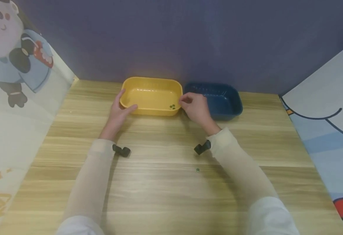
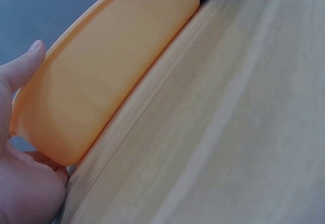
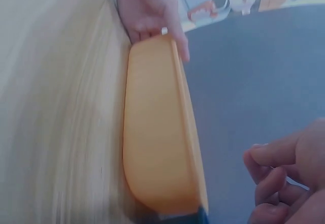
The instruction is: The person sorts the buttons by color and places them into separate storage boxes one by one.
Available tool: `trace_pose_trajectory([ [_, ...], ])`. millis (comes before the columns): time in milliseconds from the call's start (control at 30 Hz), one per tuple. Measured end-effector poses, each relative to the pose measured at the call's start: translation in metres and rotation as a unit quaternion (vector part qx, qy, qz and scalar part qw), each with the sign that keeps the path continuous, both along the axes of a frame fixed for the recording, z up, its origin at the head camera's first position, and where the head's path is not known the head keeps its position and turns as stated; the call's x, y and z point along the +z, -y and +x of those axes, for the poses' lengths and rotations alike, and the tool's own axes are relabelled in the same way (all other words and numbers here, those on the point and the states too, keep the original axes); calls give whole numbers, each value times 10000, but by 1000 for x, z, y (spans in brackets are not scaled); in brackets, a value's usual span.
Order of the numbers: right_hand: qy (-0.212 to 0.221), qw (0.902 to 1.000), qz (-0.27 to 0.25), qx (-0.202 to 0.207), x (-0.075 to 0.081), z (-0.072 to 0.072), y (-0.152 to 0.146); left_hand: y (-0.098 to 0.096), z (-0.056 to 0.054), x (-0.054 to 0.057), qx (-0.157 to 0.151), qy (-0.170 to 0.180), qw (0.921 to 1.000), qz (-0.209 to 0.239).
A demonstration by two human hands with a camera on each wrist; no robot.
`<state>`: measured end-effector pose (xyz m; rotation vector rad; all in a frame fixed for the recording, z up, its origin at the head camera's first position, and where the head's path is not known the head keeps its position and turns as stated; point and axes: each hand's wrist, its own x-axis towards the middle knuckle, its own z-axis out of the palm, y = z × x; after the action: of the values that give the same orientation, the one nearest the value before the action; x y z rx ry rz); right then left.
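Observation:
A yellow bin (image 1: pixel 152 112) stands on the table against the back panel, with several small dark green pieces (image 1: pixel 172 106) inside its front right corner. My left hand (image 1: pixel 119 109) grips the bin's left end, thumb over the front rim and fingers round the outside. At the bin's right end is my right hand (image 1: pixel 196 107), its thumb and index finger brought together and the other fingers curled. I cannot tell if a small piece is between those fingertips. In the right wrist view, the right hand (image 3: pixel 289 178) appears apart from the bin's wall (image 3: pixel 157 127).
A dark blue bin (image 1: pixel 228 109) stands right beside the yellow one, partly behind the right hand. One small green piece (image 1: pixel 198 170) lies on the wooden table (image 1: pixel 159 195) nearer the body. A dark panel (image 1: pixel 171 39) closes the back, and printed panels stand at both sides.

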<state>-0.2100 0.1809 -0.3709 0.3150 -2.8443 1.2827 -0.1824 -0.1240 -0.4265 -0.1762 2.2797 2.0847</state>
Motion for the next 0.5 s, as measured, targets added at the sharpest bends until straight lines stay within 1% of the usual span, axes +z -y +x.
trace_pose_trajectory([
  [133, 17, 9998, 63, 208, 1, 17, -2, 0, 2, 1, -31, 26, 10000, 23],
  [233, 62, 9992, 91, 387, -4, 30, -9, 0, 2, 1, -43, 3, 9999, 99],
  [400, 84, 9978, 181, 635, -18, 53, -26, 0, 1, 0, -65, -26, 9999, 130],
  [500, 84, 9962, 341, 801, -28, 65, -36, 0, 0, 1, -50, 5, 9999, 119],
])
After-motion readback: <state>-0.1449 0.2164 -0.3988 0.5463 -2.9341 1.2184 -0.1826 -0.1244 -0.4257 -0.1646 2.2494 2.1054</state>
